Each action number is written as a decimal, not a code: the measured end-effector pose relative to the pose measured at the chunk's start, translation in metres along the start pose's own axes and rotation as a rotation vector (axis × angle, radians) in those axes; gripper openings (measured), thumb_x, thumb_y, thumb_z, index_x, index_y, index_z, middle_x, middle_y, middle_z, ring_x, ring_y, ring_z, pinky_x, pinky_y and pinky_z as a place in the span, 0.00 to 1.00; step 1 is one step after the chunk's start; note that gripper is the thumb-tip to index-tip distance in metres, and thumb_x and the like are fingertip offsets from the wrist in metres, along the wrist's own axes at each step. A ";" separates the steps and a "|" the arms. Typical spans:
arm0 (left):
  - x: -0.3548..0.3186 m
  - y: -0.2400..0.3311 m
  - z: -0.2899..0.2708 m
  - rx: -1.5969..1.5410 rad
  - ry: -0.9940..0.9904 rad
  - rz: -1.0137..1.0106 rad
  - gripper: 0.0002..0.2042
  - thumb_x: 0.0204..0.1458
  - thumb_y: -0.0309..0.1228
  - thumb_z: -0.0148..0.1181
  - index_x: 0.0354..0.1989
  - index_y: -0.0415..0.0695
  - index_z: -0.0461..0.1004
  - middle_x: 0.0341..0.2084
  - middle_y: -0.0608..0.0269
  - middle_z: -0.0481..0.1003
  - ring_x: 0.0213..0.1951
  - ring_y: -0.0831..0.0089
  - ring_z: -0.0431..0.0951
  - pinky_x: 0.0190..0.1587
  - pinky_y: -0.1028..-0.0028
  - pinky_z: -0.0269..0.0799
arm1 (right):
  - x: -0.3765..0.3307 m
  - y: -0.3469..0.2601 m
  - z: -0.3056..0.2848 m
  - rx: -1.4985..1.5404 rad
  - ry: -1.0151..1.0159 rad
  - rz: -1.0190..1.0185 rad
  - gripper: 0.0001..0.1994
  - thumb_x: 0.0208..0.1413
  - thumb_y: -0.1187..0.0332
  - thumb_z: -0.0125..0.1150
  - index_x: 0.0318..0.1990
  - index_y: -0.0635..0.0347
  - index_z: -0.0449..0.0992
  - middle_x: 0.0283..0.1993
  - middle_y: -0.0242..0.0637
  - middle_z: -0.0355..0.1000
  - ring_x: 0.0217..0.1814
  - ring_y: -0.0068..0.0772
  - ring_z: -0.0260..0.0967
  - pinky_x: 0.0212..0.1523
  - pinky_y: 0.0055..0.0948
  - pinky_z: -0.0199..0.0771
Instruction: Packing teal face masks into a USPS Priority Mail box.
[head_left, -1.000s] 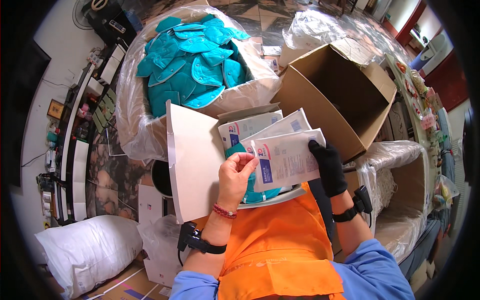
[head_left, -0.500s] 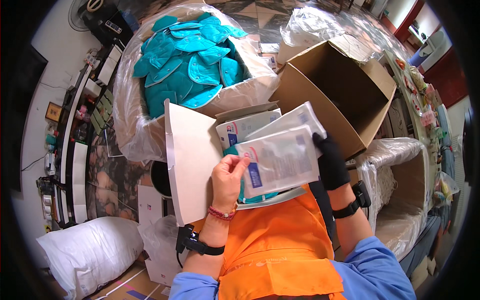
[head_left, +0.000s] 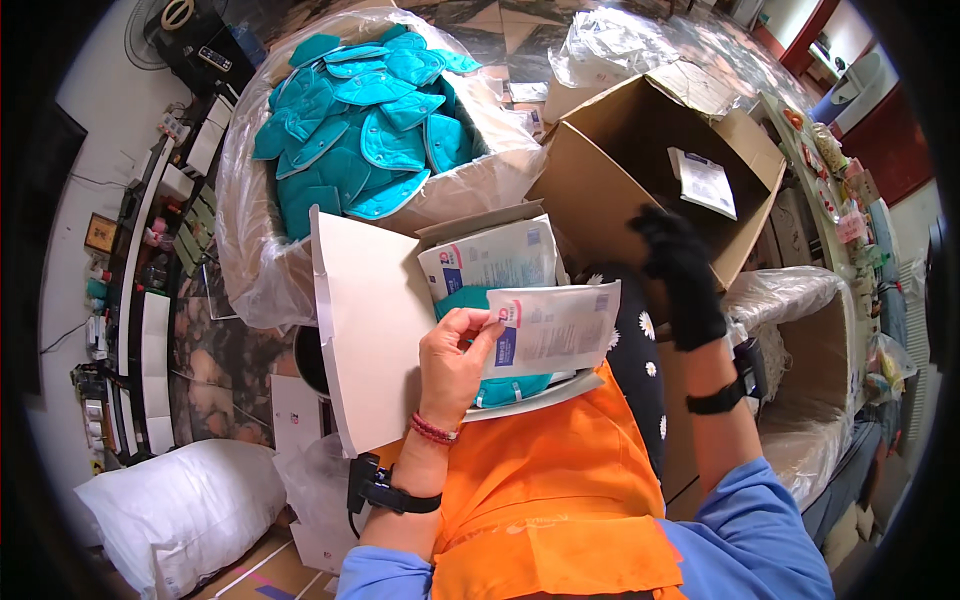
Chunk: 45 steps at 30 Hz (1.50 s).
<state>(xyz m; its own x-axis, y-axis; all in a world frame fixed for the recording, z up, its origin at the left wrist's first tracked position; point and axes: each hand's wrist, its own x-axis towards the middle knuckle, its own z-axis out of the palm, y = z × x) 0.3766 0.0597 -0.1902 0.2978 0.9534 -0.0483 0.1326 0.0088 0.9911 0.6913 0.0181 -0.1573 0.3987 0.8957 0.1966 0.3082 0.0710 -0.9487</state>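
My left hand (head_left: 455, 362) pinches a flat white sachet (head_left: 555, 328) by its left edge, over a white tray (head_left: 370, 330) on my lap. A teal fabric pad (head_left: 510, 385) lies in the tray, and more white sachets (head_left: 490, 260) stand in a small box behind it. My right hand (head_left: 682, 275), in a black glove, is raised with fingers apart near the open brown carton (head_left: 600, 190). It holds nothing. One white sachet (head_left: 705, 182) lies inside that carton.
A large plastic-lined bin (head_left: 260, 270) heaped with teal pads (head_left: 350, 140) stands at the upper left. A second plastic-lined carton (head_left: 810, 330) is at the right. A white pillow (head_left: 170, 510) lies lower left, and shelves (head_left: 150, 270) run along the left wall.
My right hand has let go of the sachet it held with the left and swung up toward the brown carton. A sachet now lies inside it. My left hand holds another one.
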 end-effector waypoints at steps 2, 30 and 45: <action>0.002 0.013 0.003 0.068 -0.050 0.087 0.04 0.57 0.24 0.66 0.35 0.39 0.77 0.27 0.69 0.78 0.29 0.84 0.75 0.35 0.80 0.73 | -0.021 -0.037 0.053 0.101 -0.187 0.197 0.18 0.56 0.71 0.66 0.55 0.54 0.79 0.46 0.37 0.80 0.42 0.30 0.79 0.43 0.28 0.79; 0.004 -0.006 0.006 0.493 0.071 0.057 0.16 0.64 0.35 0.51 0.26 0.40 0.75 0.20 0.52 0.76 0.24 0.54 0.77 0.30 0.60 0.70 | -0.076 -0.093 0.099 -0.912 -0.494 -0.772 0.06 0.57 0.66 0.59 0.29 0.51 0.71 0.24 0.33 0.65 0.25 0.36 0.65 0.30 0.37 0.61; -0.004 0.019 -0.004 0.878 0.253 0.363 0.06 0.51 0.28 0.69 0.32 0.42 0.76 0.29 0.59 0.78 0.32 0.56 0.80 0.38 0.61 0.77 | -0.093 -0.087 0.079 -1.051 -0.450 -0.719 0.05 0.55 0.69 0.61 0.39 0.51 0.74 0.29 0.30 0.65 0.28 0.33 0.65 0.32 0.34 0.63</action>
<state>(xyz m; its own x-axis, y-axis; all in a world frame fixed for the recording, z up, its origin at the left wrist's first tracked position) 0.3740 0.0570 -0.1704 0.2623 0.8911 0.3704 0.7592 -0.4275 0.4909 0.5592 -0.0363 -0.1131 -0.3824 0.8818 0.2759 0.9181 0.3962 0.0060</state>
